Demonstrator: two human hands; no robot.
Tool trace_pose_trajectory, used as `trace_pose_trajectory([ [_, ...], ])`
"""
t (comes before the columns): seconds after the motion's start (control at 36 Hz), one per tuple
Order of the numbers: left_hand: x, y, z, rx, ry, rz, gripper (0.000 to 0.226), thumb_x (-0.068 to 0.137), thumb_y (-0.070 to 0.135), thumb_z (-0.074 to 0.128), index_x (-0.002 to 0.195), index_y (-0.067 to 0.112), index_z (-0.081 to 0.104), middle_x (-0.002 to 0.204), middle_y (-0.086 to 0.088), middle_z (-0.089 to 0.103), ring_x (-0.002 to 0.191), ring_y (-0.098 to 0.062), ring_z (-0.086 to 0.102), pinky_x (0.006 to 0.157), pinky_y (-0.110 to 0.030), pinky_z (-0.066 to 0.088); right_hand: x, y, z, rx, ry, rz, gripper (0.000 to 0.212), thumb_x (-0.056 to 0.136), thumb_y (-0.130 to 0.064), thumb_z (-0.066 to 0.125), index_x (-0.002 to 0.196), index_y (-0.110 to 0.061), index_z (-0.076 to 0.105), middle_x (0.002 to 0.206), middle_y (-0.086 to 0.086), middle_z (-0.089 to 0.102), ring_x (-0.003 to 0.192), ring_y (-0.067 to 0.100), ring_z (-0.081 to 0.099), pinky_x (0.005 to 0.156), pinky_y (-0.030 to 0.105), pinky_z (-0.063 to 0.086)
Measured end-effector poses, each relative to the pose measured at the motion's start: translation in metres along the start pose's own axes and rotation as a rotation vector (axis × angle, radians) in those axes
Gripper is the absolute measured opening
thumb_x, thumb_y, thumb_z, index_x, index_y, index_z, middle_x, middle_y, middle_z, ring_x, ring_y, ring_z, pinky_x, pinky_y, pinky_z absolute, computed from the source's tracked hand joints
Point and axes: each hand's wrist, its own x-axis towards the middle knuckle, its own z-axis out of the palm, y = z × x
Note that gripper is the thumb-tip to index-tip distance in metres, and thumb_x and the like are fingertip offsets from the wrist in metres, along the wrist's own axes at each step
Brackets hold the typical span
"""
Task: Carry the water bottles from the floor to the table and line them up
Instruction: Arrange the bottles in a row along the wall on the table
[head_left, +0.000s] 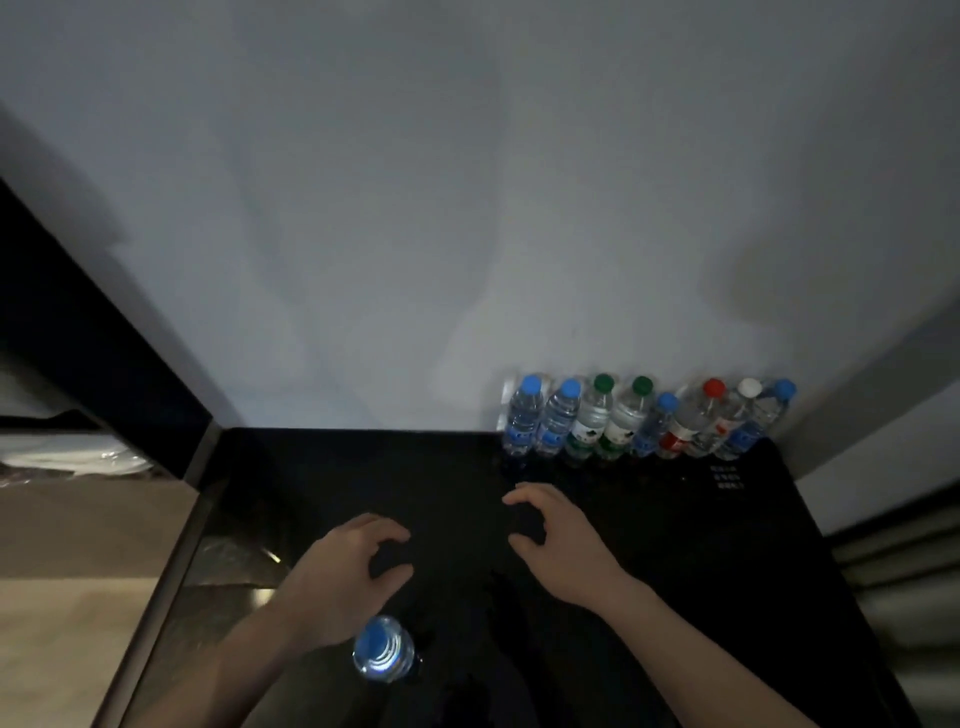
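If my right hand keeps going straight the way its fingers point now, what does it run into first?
Probably the blue-capped bottle at the left end of the row against the wall. The right hand hovers, empty, fingers curled, aimed forward and slightly left over bare black tabletop. Depth is hard to judge here.

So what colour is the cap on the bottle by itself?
Blue, seen from above in the head view.

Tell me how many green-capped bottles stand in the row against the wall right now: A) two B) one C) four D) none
A: two green-capped bottles stand side by side in the row at the back of the black table, between blue-capped ones.
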Motion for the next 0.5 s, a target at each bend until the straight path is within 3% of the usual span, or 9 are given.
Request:
trace_pose_trajectory([
  [0.17, -0.045, -0.029, 0.027, -0.010, -0.007, -0.045, 0.045, 0.084, 0.059, 0.065, 0.124, 0.041, 0.062, 0.118, 0.028, 0.052, 0.097, 0.002, 0.060, 0.082, -0.016, 0.046, -0.035, -0.019, 0.029, 0.015, -0.040, 0.026, 0.039, 0.095, -0.025, 0.066, 0.127, -0.044, 0.053, 0.150, -0.020, 0.036, 0.137, 0.003, 0.039, 0.117, 0.031, 0.036],
  [0.25, -0.055, -0.032, 0.030, -0.009, -0.072, -0.058, 0.041, 0.084, 0.061, 0.064, 0.122, 0.046, 0.058, 0.115, 0.027, 0.051, 0.094, 0.002, 0.058, 0.078, -0.017, 0.046, -0.049, -0.024, 0.042, 0.019, -0.047, 0.037, 0.039, 0.096, -0.026, 0.066, 0.128, -0.044, 0.052, 0.149, -0.021, 0.036, 0.134, 0.002, 0.040, 0.108, 0.022, 0.038],
  [0.36, -0.067, -0.032, 0.032, 0.012, -0.100, -0.037, 0.030, 0.088, 0.055, 0.065, 0.116, 0.045, 0.058, 0.104, 0.022, 0.054, 0.087, 0.000, 0.060, 0.074, -0.017, 0.048, -0.066, -0.027, 0.061, 0.021, -0.040, 0.054, 0.041, 0.095, -0.026, 0.066, 0.128, -0.046, 0.052, 0.148, -0.023, 0.037, 0.125, -0.004, 0.040, 0.094, 0.013, 0.036],
  [0.5, -0.078, -0.037, 0.041, 0.067, -0.094, 0.000, 0.041, 0.093, 0.045, 0.064, 0.132, 0.041, 0.050, 0.103, 0.019, 0.055, 0.086, -0.002, 0.059, 0.073, -0.017, 0.045, -0.085, -0.028, 0.089, 0.013, -0.024, 0.104, 0.045, 0.094, -0.026, 0.067, 0.130, -0.048, 0.051, 0.149, -0.023, 0.036, 0.124, -0.004, 0.041, 0.090, 0.013, 0.039],
])
